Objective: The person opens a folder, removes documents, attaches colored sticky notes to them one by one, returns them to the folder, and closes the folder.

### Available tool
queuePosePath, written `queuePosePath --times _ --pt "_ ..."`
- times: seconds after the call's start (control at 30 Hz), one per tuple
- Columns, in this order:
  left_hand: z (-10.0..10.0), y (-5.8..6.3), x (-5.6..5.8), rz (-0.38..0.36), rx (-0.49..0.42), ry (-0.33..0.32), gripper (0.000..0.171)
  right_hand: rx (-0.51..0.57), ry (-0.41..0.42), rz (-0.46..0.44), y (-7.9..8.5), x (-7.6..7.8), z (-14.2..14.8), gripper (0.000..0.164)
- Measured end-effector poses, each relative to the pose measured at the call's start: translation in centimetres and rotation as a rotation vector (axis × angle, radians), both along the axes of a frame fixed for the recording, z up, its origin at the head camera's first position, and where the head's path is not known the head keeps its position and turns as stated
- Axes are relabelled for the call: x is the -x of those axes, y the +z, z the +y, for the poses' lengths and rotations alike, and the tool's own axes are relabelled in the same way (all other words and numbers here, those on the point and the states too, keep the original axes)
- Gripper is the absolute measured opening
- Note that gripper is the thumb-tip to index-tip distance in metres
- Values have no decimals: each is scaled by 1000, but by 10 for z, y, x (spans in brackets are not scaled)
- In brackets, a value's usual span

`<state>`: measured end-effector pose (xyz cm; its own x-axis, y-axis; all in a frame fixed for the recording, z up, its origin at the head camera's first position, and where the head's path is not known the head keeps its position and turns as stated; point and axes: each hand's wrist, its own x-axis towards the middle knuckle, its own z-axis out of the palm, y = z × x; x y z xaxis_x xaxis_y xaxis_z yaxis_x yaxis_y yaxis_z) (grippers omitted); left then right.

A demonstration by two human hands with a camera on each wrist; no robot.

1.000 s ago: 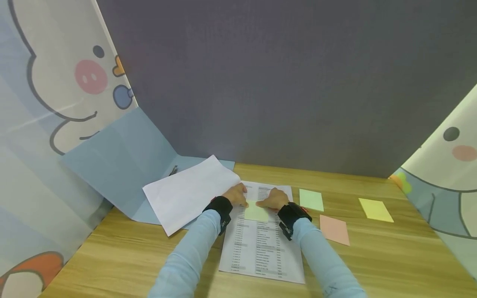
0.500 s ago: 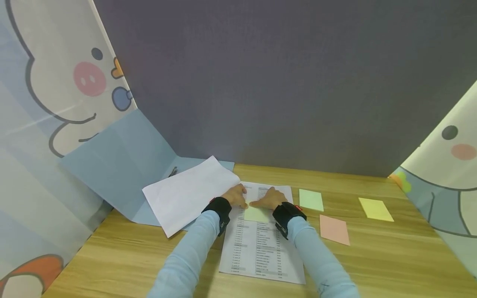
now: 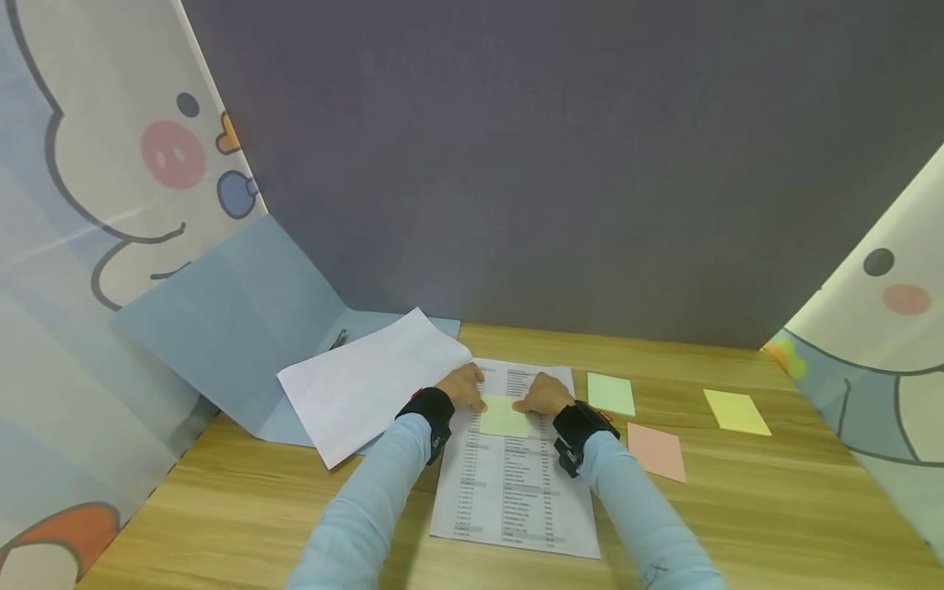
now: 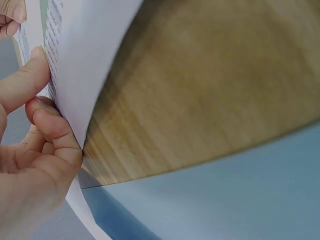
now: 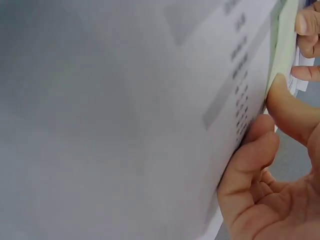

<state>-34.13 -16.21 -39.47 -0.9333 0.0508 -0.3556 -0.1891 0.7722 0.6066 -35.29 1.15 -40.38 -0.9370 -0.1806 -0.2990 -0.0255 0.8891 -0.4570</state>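
Note:
A pale green sticky note [image 3: 504,421] lies near the top of a printed sheet [image 3: 509,504] on the wooden table. My left hand [image 3: 461,388] has its thumb at the note's upper left edge, the other fingers bent against the page. At the upper right edge the thumb of my right hand [image 3: 546,396] presses the note [image 5: 284,45]. The right wrist view shows the right thumb [image 5: 292,107] extended onto the note, with curled fingers resting on the paper. In the left wrist view the left thumb [image 4: 27,82] is straight and the fingers curl beneath it.
Left of the printed sheet, a white sheet [image 3: 372,385] lies across an open blue folder [image 3: 243,315] with a small dark metal item [image 3: 339,338]. To the right lie green [image 3: 610,394], pink [image 3: 655,452] and yellow [image 3: 737,412] notes. A dark panel [image 3: 516,164] stands behind.
My right hand slid left along the note's top edge, close to the left thumb, then back to the right. The left hand stays at its edge. The whole view shifts slightly.

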Motion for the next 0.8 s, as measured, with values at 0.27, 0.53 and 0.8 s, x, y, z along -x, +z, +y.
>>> queuePosePath --times 0.27,0.53,0.8 --pt "4 0 -2 34 19 47 44 38 -40 -11 2 -1 -2 46" --pt "12 1 0 122 134 77 39 -16 -58 36 0 -4 -9 69" --pt "13 -1 0 110 171 113 52 -73 -69 -2 -1 -4 -14 80"
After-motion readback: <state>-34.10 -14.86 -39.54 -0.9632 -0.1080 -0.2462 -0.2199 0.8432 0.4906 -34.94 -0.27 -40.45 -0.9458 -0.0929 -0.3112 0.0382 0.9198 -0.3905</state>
